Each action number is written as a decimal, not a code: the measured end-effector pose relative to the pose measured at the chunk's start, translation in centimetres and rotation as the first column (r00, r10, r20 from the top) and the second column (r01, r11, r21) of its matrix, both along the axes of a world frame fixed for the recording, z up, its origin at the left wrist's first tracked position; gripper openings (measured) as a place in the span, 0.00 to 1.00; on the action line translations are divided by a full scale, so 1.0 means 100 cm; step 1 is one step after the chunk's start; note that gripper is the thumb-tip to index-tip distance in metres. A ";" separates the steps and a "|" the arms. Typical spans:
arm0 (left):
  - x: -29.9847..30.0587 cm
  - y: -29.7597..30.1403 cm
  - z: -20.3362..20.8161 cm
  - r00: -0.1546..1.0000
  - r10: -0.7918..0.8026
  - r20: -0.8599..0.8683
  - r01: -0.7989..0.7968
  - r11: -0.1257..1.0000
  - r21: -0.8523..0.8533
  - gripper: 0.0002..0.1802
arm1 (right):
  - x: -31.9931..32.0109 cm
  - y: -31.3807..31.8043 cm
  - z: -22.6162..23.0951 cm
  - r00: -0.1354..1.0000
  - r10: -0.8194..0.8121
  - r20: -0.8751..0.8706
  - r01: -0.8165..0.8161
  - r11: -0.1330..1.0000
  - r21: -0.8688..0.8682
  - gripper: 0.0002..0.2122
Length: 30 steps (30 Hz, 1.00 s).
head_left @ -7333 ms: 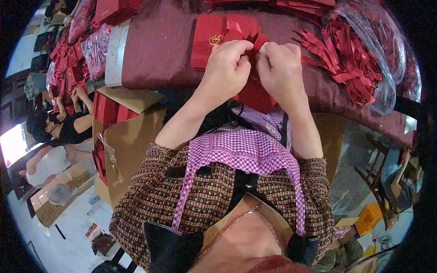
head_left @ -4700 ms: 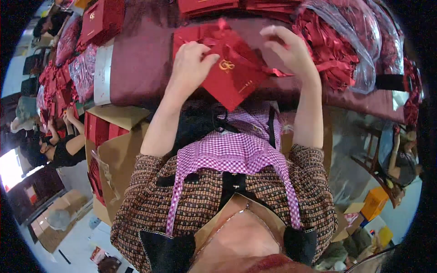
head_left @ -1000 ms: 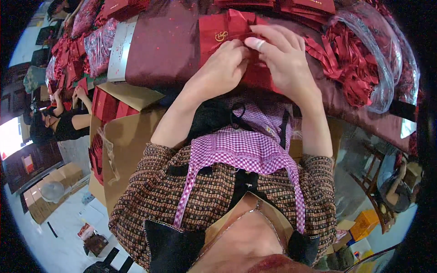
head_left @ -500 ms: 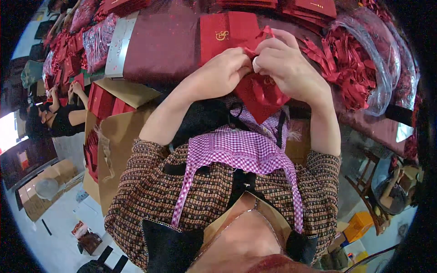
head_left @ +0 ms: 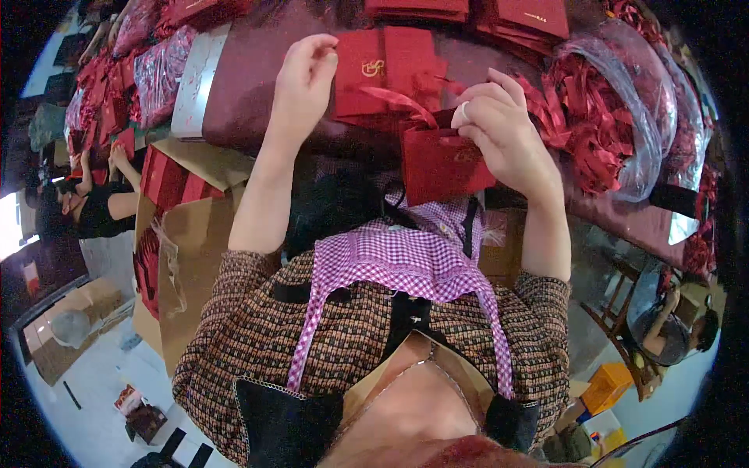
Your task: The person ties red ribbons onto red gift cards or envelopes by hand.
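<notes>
A small red paper gift bag [head_left: 449, 168] hangs at the table's near edge, in front of my apron. My right hand [head_left: 499, 129], with a ring on one finger, is closed on its upper edge and hides that corner. A loose red satin ribbon [head_left: 402, 101] runs from the bag's top up to the left. My left hand [head_left: 308, 86] is raised to the left of the bag, fingers loosely curled and apart from the thumb, with nothing visible in them. Beyond the ribbon lie flat red bags [head_left: 374, 66] with a gold mark, close to my left fingertips.
Red ribbons [head_left: 597, 140] spill from a clear plastic bag [head_left: 651, 117] on the right of the dark red table [head_left: 250, 78]. Stacked red bags [head_left: 523, 19] lie at the back. A cardboard box [head_left: 195, 257] stands at left. Other people sit at both sides.
My left hand has let go at the bag's top and moved left and up. My right hand still grips the bag, which now faces me more squarely, its ribbon trailing left.
</notes>
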<state>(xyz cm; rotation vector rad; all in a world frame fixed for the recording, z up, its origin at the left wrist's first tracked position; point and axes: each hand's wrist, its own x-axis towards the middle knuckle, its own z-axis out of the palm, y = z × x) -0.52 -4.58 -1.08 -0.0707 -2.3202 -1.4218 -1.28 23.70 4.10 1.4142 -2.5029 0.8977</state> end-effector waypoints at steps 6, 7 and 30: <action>0.051 0.036 0.014 0.846 -0.398 0.355 0.395 0.915 0.083 0.14 | -0.002 0.000 -0.004 0.983 -0.178 -0.041 0.173 0.980 -0.098 0.05; 0.056 0.050 0.016 0.798 -0.505 0.329 0.430 0.859 0.276 0.15 | -0.003 -0.003 -0.004 0.990 -0.140 0.008 0.139 0.982 -0.131 0.05; 0.046 0.038 0.016 0.796 -0.566 0.217 0.114 0.492 0.863 0.11 | -0.050 0.020 -0.038 0.872 -0.199 0.446 0.351 0.891 -0.289 0.05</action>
